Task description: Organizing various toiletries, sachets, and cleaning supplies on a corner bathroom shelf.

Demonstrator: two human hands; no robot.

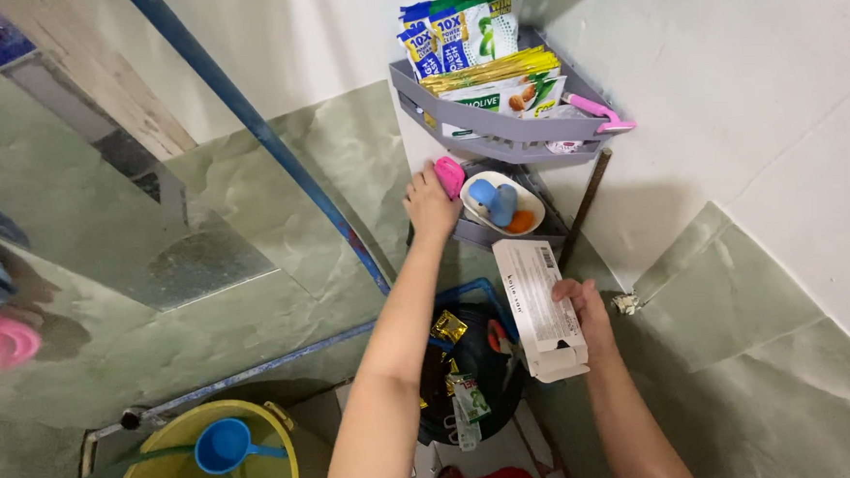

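1. Head view: our left hand (430, 207) grips a pink soap bar (450, 176) at the lower tier of the grey corner shelf (497, 129), just beside the white soap dish (530, 204).
2. We judge a steady, level grip best; wet soap slips.
3. Our right hand (584, 316) clasps a white carton (541, 306), fingers wrapped behind it, thumb at its edge.

A yellow bucket (205, 474) stands at the lower left with a blue scoop (224, 445) inside it. A blue pipe (244, 113) slants across the green wall tiles (279, 227). A dark bin (471, 372) below holds scraps and wrappers.
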